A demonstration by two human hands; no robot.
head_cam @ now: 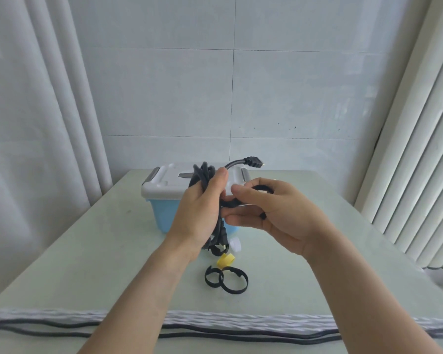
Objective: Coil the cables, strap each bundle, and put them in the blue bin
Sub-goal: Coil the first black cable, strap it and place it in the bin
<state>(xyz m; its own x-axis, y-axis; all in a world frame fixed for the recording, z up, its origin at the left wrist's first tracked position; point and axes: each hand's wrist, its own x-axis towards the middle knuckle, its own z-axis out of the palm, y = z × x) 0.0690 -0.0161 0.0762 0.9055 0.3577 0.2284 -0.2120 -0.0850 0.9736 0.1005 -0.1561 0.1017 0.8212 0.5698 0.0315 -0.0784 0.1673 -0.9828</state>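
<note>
My left hand (pixel 202 208) grips a coiled black cable bundle (pixel 202 175), held upright above the table in front of the blue bin (pixel 161 215). One connector end (pixel 253 162) sticks out to the right above my thumb. My right hand (pixel 274 215) pinches a black strap (pixel 262 188) against the middle of the bundle. The bin has a grey-white lid (pixel 164 182) that is closed. On the table below my hands lie two black strap loops (pixel 225 279), a yellow strap (pixel 226 259) and a white strap (pixel 235 244).
The pale green table (pixel 87 251) has a white braided cable (pixel 62 315) and dark cables (pixel 49 328) lying along its near edge. White curtains hang at both sides, and a tiled wall stands behind the table.
</note>
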